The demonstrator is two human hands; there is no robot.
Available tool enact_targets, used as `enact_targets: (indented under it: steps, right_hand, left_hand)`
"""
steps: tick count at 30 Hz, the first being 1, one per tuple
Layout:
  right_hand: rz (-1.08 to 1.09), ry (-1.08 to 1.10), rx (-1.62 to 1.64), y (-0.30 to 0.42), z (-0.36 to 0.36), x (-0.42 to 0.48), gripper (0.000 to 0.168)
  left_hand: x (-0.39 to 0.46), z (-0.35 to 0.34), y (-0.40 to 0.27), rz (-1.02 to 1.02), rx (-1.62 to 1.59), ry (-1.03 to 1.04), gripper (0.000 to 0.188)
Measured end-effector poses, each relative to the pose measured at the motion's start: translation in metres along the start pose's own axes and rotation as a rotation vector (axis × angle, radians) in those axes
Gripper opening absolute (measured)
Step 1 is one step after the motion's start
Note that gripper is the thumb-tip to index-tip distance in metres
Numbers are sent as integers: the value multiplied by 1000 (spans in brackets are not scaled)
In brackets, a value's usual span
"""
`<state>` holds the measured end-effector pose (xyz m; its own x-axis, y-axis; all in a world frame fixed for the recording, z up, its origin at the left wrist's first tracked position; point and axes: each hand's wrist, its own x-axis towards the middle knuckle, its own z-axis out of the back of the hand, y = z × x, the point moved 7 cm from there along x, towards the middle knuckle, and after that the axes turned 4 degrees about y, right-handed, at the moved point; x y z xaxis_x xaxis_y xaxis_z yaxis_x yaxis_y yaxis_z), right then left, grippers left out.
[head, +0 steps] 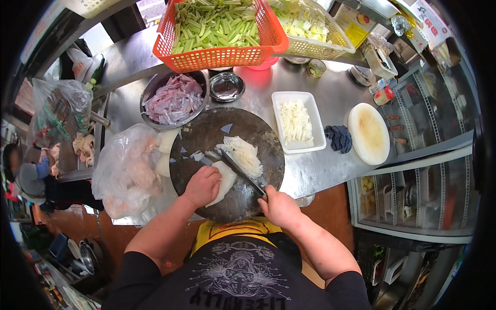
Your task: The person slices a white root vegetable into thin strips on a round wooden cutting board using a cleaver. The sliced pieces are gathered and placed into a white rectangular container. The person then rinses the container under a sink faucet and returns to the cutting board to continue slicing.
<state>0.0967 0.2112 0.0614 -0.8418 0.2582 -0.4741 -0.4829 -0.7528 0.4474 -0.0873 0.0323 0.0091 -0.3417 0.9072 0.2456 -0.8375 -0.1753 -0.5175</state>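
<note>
My left hand [202, 185] presses a pale, flat vegetable piece [224, 182] down on a round, dark chopping block [201, 124]. Gripped by its handle in my right hand [281, 207] is a knife or cleaver [244, 173], its blade between that piece and a heap of thin white strips [242, 155]. Small scraps [226, 128] lie scattered over the block's far and left parts. More pale pieces [168, 141] rest against the block's left edge. Right of the block, a white plastic tray [276, 104] holds cut white strips [295, 122].
Behind the block stand a metal bowl of raw meat [174, 99] and a red basket of cut green stalks [217, 58]. A plastic bag of raw meat [126, 170] lies left. Dark cloth [339, 138] and a round white board [369, 133] are right. A person [33, 178] stands far left.
</note>
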Motion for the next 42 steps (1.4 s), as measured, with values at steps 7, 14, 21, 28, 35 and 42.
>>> enact_targets:
  steps: [7, 14, 21, 28, 35, 42]
  right_hand:
    - [131, 7, -58, 50, 26, 1, 28]
    - [101, -3, -62, 6, 8, -2, 31]
    - [158, 18, -6, 45, -15, 30, 28]
    - [146, 73, -42, 31, 8, -4, 30]
    - [55, 122, -5, 8, -5, -4, 31]
    - [170, 85, 3, 46, -18, 21, 31]
  left_hand:
    - [15, -4, -1, -58, 137, 163, 28]
    - [7, -1, -1, 6, 81, 199, 39]
    - [8, 8, -6, 18, 74, 206, 46]
    - [-9, -5, -1, 42, 1, 192, 50]
    - [-19, -3, -4, 1, -57, 74, 48]
    - [-10, 8, -12, 23, 43, 102, 41]
